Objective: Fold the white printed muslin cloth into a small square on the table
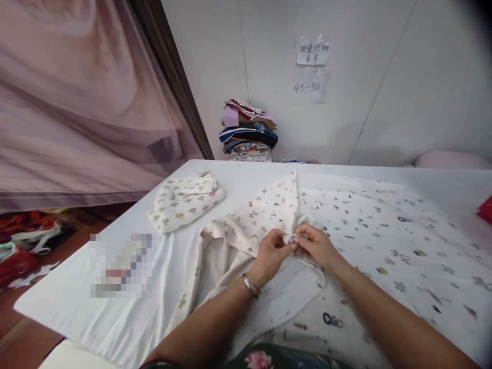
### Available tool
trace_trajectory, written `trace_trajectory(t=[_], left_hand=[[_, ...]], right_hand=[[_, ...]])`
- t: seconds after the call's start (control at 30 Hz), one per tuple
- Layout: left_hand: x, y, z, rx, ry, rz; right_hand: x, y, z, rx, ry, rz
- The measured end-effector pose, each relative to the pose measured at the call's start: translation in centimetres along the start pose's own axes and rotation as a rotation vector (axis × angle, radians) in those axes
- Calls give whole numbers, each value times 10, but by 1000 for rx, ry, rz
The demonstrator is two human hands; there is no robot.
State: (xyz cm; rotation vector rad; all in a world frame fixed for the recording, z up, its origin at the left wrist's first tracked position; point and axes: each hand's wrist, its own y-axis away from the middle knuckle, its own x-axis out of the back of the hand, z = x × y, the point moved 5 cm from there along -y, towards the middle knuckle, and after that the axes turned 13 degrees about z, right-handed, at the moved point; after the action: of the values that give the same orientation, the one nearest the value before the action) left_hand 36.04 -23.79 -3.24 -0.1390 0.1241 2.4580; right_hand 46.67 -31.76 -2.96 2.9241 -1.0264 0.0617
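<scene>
A large white cloth with small printed motifs spreads over the right half of the table. Its left part is gathered and partly turned over in front of me. My left hand, with a silver bangle on the wrist, pinches a bunched bit of this cloth. Right beside it, my right hand pinches the same gathered bit, the fingertips of both hands nearly meeting. Above the hands a corner of the cloth points away from me. Farther left lies a folded white cloth with a mushroom-like print.
The white-covered table has a blurred-out item on its left side. Behind its far edge rises a stack of folded fabrics against the wall. A pink curtain hangs at left. Something red shows at the right edge.
</scene>
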Motion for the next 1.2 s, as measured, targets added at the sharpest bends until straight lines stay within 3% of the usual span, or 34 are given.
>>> trace_trajectory(t=[0.13, 0.3, 0.5, 0.63, 0.83, 0.97, 1.2], left_hand=[[6, -2, 9, -38, -83, 43], [26, -1, 45, -89, -140, -3], [60, 13, 93, -54, -133, 21], [83, 30, 115, -44, -110, 60], [129, 43, 131, -114, -31, 166], [158, 41, 142, -169, -4, 259], [192, 34, 155, -292, -19, 430]], right_hand=[[-3, 3, -7, 31, 55, -80], [8, -2, -11, 30, 234, -80], [23, -33, -5, 10, 413, -20], [24, -55, 1, 25, 489, -22], [20, -72, 10, 204, 640, -51], [18, -70, -4, 298, 695, 5], [22, -42, -38, 746, 963, 183]])
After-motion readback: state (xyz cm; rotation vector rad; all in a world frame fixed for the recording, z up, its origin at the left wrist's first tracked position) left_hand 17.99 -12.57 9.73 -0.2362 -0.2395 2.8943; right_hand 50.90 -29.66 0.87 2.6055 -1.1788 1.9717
